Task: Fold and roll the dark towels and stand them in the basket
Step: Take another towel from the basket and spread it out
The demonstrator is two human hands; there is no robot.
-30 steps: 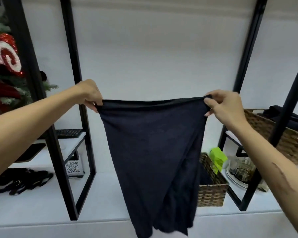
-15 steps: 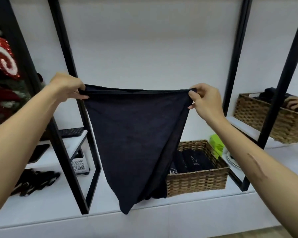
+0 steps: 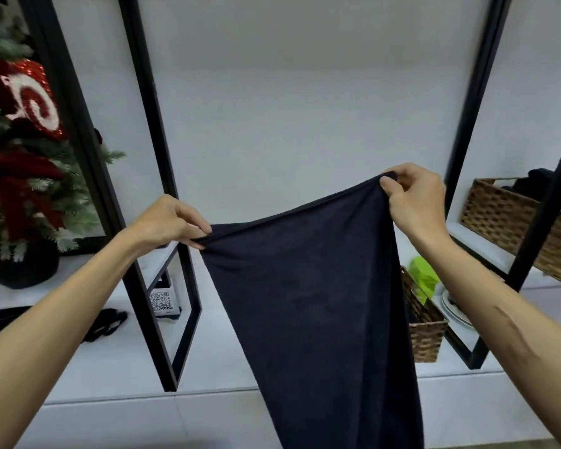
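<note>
Right hand (image 3: pixel 413 202) now higher, towel (image 3: pixel 305 303) slanted.

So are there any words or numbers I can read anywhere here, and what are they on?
No words or numbers can be read anywhere.
QR code on the small white sign on the shelf: a pattern only; any print around it is too small to read.
White swirl on the red ornament: a decoration, not a letter.
Dark towel: no label shows.

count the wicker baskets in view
2. One wicker basket stands on the low white ledge, partly hidden behind the hanging dark towel. Another basket sits on the upper right shelf with dark cloth inside. Others may be hidden.
</note>
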